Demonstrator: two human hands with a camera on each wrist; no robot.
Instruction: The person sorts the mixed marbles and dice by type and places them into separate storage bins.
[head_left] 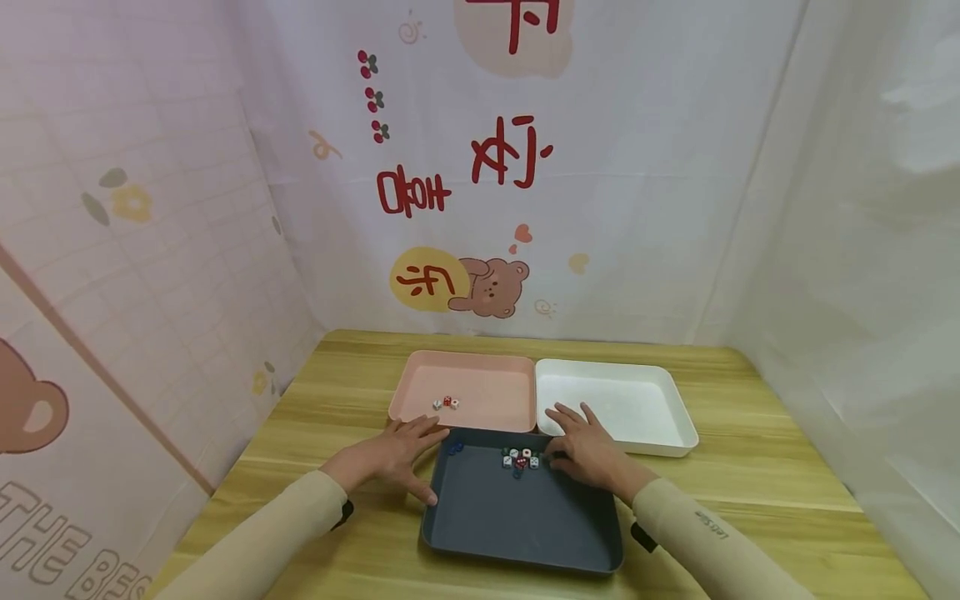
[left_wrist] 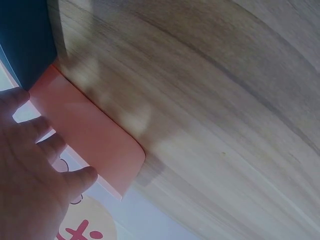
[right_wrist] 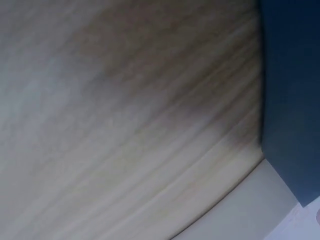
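My left hand is at the left side of the dark grey tray, fingers spread, the thumb near the tray's rim. The left wrist view shows the same hand with its fingers apart and nothing between them. My right hand reaches over the tray's right rim, some fingers extended and others bent down beside a cluster of dice. The cluster holds several white dice, a red die and some dark ones. Blue dice lie in the far left corner. I cannot tell whether the right fingertips pinch a die.
Behind the grey tray stand a pink tray with a red die and two white dice, and a white tray beside it. All stand on a wood-grain table. A printed curtain hangs round the back and sides.
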